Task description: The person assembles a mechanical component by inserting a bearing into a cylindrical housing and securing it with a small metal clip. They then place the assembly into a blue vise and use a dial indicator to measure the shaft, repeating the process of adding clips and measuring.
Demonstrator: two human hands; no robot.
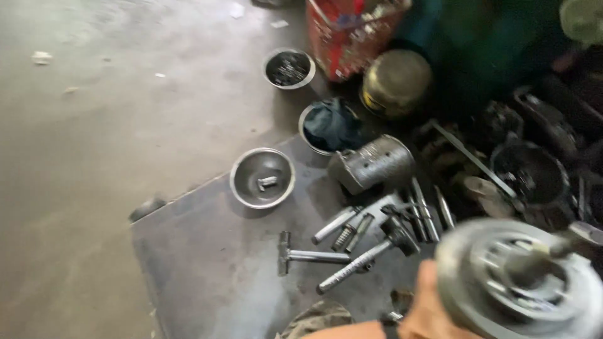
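While blurred at lower right, round metal disc (521, 282) resting against left hand (430, 311) | fingers hidden behind disc, grip cannot be told | T-handle tool (311, 255), steel bowl (262, 177) well left of fingers on metal sheet (207, 276).

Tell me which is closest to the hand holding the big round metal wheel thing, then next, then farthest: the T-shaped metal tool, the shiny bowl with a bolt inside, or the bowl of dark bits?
From the hand:
1. T-shaped metal tool, just left.
2. Shiny steel bowl with a bolt, farther up-left.
3. Bowl of dark bits, far up by the red crate.

Left hand (427, 307) grips round metal part (521, 282); tools (364, 242) on mat (207, 270).
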